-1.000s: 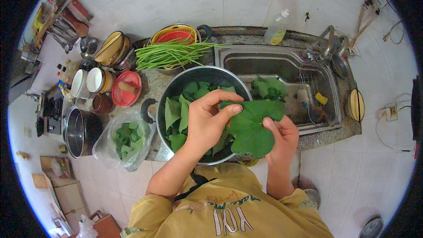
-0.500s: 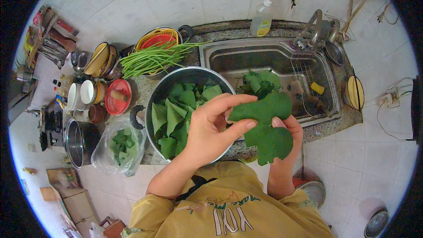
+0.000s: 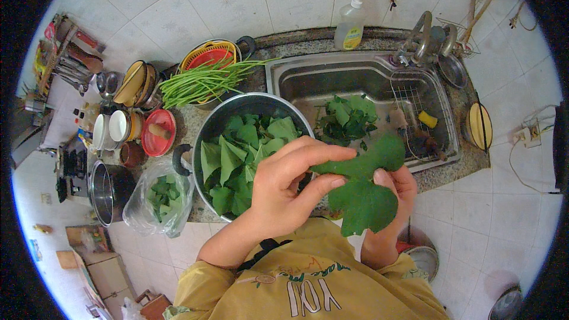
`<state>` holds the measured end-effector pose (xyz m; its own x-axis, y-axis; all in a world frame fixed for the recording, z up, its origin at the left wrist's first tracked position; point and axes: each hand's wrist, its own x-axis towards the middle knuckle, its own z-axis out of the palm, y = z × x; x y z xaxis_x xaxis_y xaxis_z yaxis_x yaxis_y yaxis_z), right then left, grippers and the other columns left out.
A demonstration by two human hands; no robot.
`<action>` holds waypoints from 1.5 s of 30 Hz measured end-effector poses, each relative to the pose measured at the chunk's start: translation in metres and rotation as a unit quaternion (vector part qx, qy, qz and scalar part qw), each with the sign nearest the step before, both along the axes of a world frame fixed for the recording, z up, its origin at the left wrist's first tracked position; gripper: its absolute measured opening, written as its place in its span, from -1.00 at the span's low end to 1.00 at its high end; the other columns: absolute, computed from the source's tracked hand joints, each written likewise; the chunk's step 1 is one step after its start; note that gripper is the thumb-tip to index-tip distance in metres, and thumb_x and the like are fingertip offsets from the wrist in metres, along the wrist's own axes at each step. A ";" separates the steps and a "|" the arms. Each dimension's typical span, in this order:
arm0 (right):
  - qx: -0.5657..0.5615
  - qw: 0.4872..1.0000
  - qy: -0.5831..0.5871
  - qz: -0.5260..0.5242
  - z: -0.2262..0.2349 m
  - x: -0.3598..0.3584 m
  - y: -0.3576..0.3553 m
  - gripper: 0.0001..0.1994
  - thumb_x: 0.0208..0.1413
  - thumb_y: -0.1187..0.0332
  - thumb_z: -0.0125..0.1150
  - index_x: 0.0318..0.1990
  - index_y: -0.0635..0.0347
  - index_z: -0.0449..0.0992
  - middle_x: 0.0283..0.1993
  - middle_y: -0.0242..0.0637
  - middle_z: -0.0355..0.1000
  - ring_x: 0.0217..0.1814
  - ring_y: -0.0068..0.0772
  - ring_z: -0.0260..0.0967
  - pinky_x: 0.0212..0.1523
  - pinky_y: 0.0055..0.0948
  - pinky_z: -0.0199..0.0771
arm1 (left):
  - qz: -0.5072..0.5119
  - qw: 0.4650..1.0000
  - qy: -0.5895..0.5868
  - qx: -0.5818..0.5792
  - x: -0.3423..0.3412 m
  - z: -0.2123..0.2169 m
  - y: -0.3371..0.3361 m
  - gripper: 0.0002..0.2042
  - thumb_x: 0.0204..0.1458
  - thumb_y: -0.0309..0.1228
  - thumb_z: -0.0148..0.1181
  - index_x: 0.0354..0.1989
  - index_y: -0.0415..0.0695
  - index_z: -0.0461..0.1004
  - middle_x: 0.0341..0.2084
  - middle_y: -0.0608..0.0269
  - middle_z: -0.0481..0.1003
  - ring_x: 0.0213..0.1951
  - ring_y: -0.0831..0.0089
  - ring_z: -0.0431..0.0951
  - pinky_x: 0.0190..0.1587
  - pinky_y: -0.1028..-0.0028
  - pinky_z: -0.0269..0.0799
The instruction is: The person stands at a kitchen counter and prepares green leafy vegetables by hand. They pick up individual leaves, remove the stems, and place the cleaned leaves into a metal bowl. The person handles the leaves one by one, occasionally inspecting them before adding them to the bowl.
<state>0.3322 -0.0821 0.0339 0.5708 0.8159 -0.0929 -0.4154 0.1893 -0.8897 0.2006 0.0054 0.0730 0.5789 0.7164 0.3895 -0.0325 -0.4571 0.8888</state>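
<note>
A large, lobed green leaf (image 3: pixel 367 201) is held up between my hands, in front of the sink's near edge. Thumb and forefinger of my left hand (image 3: pixel 284 181) close on its left side. My right hand (image 3: pixel 405 192) grips it from the right, thumb on top near the centre and the other fingers mostly hidden behind. Left of the leaf, partly under my left hand, stands a big metal pot (image 3: pixel 204 115) filled with similar green leaves (image 3: pixel 232 163). More leaves (image 3: pixel 348 117) lie heaped in the steel sink (image 3: pixel 296 74).
Long green stalks (image 3: pixel 204 80) lie across a pot with colanders. A clear plastic bag (image 3: pixel 184 201) of leaves, a dark pot (image 3: pixel 115 192) and a red plate (image 3: pixel 160 145) stand left. The faucet (image 3: pixel 424 35), soap bottle (image 3: pixel 349 26) and yellow sponge (image 3: pixel 427 120) are around the sink.
Both hands and the leaf have shifted slightly right and toward me. My right thumb sits a little further along the leaf; both hands keep their grip.
</note>
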 end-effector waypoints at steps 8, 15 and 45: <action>0.025 0.999 -0.005 -0.020 0.004 0.001 -0.005 -0.78 -0.09 0.50 0.11 -0.23 0.33 0.41 -0.33 -0.27 0.43 -0.35 -0.52 0.39 -0.34 -0.56 0.39 | 0.009 0.999 -0.038 -0.011 0.005 0.002 -0.003 -0.78 -0.27 -0.55 0.25 -0.37 -0.27 0.46 -0.49 0.17 0.43 -0.43 0.39 0.41 -0.39 0.52 0.28; 0.026 0.999 -0.028 -0.024 0.008 0.000 -0.006 -0.80 -0.06 0.44 0.07 -0.26 0.36 0.40 -0.32 -0.24 0.43 -0.39 -0.49 0.40 -0.36 -0.55 0.42 | 0.000 0.997 -0.060 -0.047 0.003 0.002 -0.003 -0.77 -0.28 -0.51 0.28 -0.38 -0.27 0.46 -0.47 0.17 0.45 -0.41 0.40 0.42 -0.37 0.52 0.30; 0.020 0.996 -0.061 -0.059 -0.016 -0.002 0.004 -0.81 0.00 0.49 0.02 -0.22 0.36 0.42 -0.30 -0.31 0.42 -0.35 -0.60 0.35 -0.33 -0.63 0.33 | 0.085 0.975 -0.045 -0.200 0.045 -0.070 0.064 -0.84 -0.05 -0.60 -0.05 -0.27 -0.22 0.39 -0.50 0.29 0.35 -0.56 0.55 0.34 -0.50 0.63 0.25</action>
